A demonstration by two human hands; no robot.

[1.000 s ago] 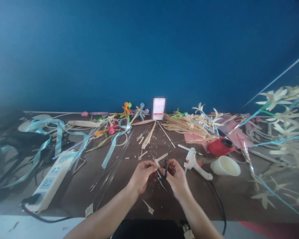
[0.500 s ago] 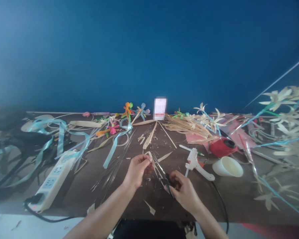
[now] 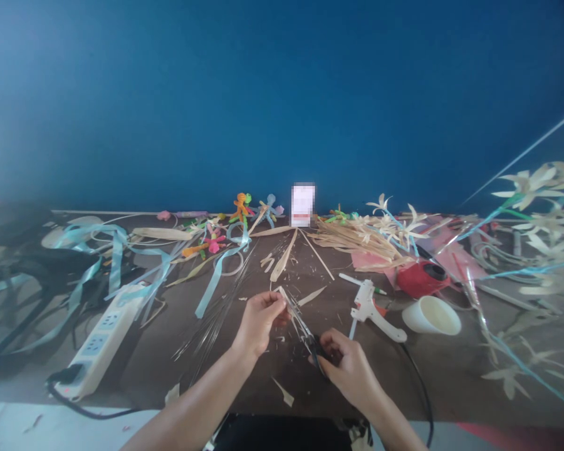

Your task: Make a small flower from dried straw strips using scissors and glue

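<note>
Near the front middle of the table, my left hand [image 3: 263,316] pinches the upper end of a pale, thin dried-husk strip [image 3: 282,292]. My right hand [image 3: 341,357] is closed round the black handles of a pair of scissors [image 3: 316,351]. Their metal blades point up and left, running along the strip close to my left fingers. The blades look nearly closed; the strip's lower part is partly hidden by them. Small pale scraps lie around both hands, among them a curled scrap [image 3: 283,393] below.
A white glue gun [image 3: 373,313], white cup [image 3: 431,315] and red object [image 3: 420,279] stand to the right. A power strip [image 3: 96,344] and blue ribbon [image 3: 209,291] lie left. Husk strips [image 3: 361,238], pale flowers [image 3: 529,185] and a blurred-out screen [image 3: 302,205] are farther back.
The scissors' blades have closed together along the strip, and my right hand has tightened slightly on the handles. My left hand stays almost still.
</note>
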